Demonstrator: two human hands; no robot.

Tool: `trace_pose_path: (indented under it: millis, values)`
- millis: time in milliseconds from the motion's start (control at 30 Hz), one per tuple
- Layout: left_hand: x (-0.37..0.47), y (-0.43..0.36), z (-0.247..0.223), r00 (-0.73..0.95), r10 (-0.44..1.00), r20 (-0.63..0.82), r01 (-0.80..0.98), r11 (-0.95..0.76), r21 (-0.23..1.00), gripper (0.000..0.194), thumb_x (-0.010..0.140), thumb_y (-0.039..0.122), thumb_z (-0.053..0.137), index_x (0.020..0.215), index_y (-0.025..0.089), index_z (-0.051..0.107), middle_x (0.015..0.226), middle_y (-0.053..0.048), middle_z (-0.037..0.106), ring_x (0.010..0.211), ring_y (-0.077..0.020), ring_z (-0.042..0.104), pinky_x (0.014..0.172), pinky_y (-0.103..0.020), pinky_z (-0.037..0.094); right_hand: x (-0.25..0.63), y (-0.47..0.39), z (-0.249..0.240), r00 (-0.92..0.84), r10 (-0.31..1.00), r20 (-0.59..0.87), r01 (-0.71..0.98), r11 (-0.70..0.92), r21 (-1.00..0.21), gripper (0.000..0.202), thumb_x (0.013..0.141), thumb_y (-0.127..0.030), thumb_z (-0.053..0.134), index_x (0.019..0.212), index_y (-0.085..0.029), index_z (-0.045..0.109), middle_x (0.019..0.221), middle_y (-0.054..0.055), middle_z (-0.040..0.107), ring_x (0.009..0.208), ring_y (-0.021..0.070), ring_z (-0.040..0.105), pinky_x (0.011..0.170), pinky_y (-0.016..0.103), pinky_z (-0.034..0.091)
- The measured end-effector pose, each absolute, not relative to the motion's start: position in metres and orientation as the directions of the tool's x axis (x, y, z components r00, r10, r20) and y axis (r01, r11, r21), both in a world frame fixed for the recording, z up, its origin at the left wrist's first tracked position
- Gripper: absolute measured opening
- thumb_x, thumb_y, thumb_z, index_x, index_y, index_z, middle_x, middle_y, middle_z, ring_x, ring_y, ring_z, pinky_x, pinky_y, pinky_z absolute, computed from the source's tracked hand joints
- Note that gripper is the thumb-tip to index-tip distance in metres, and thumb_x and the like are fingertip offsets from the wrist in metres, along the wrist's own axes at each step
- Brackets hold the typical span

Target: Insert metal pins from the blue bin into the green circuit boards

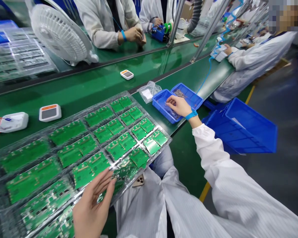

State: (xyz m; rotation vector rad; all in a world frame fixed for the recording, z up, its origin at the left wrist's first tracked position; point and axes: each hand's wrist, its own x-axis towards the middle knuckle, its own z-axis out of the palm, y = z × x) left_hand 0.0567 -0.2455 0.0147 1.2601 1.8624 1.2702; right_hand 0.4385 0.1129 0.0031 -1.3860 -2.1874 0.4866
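My left hand [95, 201] pinches a green circuit board [123, 172] by its edge, tilted above the near side of a clear plastic tray [110, 158]. Rows of green boards lie in that tray's pockets. My right hand [178, 105], with a blue wrist strap [191, 114], reaches into a small blue bin [161, 107]. Its thumb and fingertips are pressed together; whatever they hold is too small to make out. Small parts lie in the bottom of this bin, partly covered by the hand. Directly behind it, a second blue bin [197, 99] contains many small metal parts [180, 92].
A clear plastic bag [150, 91] lies beside the bins. White devices with orange trim [50, 112] sit on the green bench. A white fan [62, 33] stands at the back left. Large blue crates [250, 127] are at the right. Co-workers in white coats sit across and alongside.
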Motion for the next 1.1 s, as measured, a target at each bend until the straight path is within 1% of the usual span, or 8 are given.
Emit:
trace_pose_path:
  millis: [167, 300, 433, 567, 767, 933, 1000, 1100]
  values:
    - [0.0533, -0.2469, 0.0098, -0.409, 0.910, 0.074, 0.397, 0.105, 0.912, 0.040, 0.098, 0.042, 0.084, 0.133, 0.025, 0.078, 0.122, -0.008, 0.086, 0.106, -0.0250, 0.087, 0.096, -0.033, 0.074, 0.4398, 0.1146, 0.0029, -0.325, 0.913, 0.244, 0.721, 0.407, -0.561, 0.026, 0.098, -0.040, 0.074, 0.113, -0.018, 0.076, 0.091, 0.006, 0.077, 0.077, 0.0223, 0.069, 0.079, 0.037, 0.057]
    - [0.0519, -0.2480, 0.0076, -0.407, 0.911, 0.071, 0.406, 0.111, 0.907, 0.041, 0.098, 0.043, 0.083, 0.134, 0.025, 0.078, 0.122, -0.008, 0.086, 0.107, -0.0255, 0.086, 0.096, -0.033, 0.074, 0.4422, 0.1174, -0.0004, -0.327, 0.913, 0.243, 0.683, 0.406, -0.607, 0.029, 0.094, -0.035, 0.077, 0.117, -0.018, 0.074, 0.099, 0.008, 0.080, 0.085, 0.0244, 0.074, 0.086, 0.039, 0.062]
    - [0.0530, -0.2475, 0.0106, -0.416, 0.908, 0.055, 0.401, 0.129, 0.907, 0.041, 0.098, 0.044, 0.083, 0.134, 0.025, 0.077, 0.124, -0.009, 0.086, 0.108, -0.0257, 0.086, 0.098, -0.034, 0.074, 0.4427, 0.1176, -0.0037, -0.329, 0.916, 0.228, 0.659, 0.396, -0.640, 0.025, 0.093, -0.035, 0.079, 0.112, -0.019, 0.073, 0.098, 0.009, 0.081, 0.087, 0.0251, 0.077, 0.089, 0.041, 0.063]
    - [0.0529, -0.2475, 0.0117, -0.421, 0.906, 0.055, 0.398, 0.130, 0.908, 0.041, 0.098, 0.044, 0.083, 0.134, 0.025, 0.077, 0.124, -0.009, 0.086, 0.108, -0.0259, 0.086, 0.098, -0.034, 0.073, 0.4419, 0.1162, -0.0054, -0.299, 0.926, 0.231, 0.695, 0.378, -0.612, 0.023, 0.096, -0.041, 0.077, 0.107, -0.020, 0.074, 0.094, 0.008, 0.081, 0.082, 0.0240, 0.075, 0.084, 0.040, 0.062]
    - [0.0532, -0.2467, 0.0116, -0.411, 0.910, 0.057, 0.395, 0.121, 0.911, 0.043, 0.097, 0.045, 0.084, 0.134, 0.025, 0.077, 0.124, -0.009, 0.085, 0.108, -0.0261, 0.086, 0.097, -0.034, 0.074, 0.4455, 0.1136, -0.0042, -0.316, 0.919, 0.238, 0.734, 0.395, -0.553, 0.018, 0.097, -0.034, 0.072, 0.107, -0.019, 0.076, 0.098, 0.009, 0.082, 0.085, 0.0246, 0.075, 0.087, 0.040, 0.062]
    - [0.0564, -0.2451, 0.0147, -0.419, 0.907, 0.036, 0.382, 0.140, 0.913, 0.042, 0.098, 0.045, 0.083, 0.133, 0.025, 0.077, 0.123, -0.009, 0.086, 0.108, -0.0252, 0.086, 0.099, -0.034, 0.073, 0.4470, 0.1103, 0.0003, -0.284, 0.934, 0.216, 0.762, 0.356, -0.541, 0.020, 0.101, -0.039, 0.071, 0.102, -0.020, 0.077, 0.092, 0.009, 0.082, 0.084, 0.0261, 0.076, 0.087, 0.040, 0.061]
    - [0.0565, -0.2452, 0.0147, -0.425, 0.905, 0.026, 0.383, 0.154, 0.911, 0.043, 0.098, 0.049, 0.083, 0.133, 0.024, 0.077, 0.123, -0.009, 0.086, 0.108, -0.0266, 0.086, 0.100, -0.036, 0.073, 0.4467, 0.1095, 0.0008, -0.299, 0.923, 0.242, 0.770, 0.383, -0.510, 0.018, 0.102, -0.035, 0.067, 0.104, -0.020, 0.077, 0.098, 0.010, 0.082, 0.089, 0.0267, 0.076, 0.089, 0.041, 0.061]
    - [0.0558, -0.2463, 0.0140, -0.429, 0.903, 0.024, 0.381, 0.156, 0.911, 0.045, 0.097, 0.053, 0.083, 0.132, 0.024, 0.077, 0.123, -0.010, 0.085, 0.108, -0.0282, 0.086, 0.100, -0.039, 0.074, 0.4471, 0.1095, -0.0007, -0.324, 0.906, 0.271, 0.761, 0.420, -0.494, 0.020, 0.100, -0.027, 0.064, 0.114, -0.019, 0.076, 0.108, 0.012, 0.082, 0.096, 0.0269, 0.077, 0.092, 0.040, 0.062]
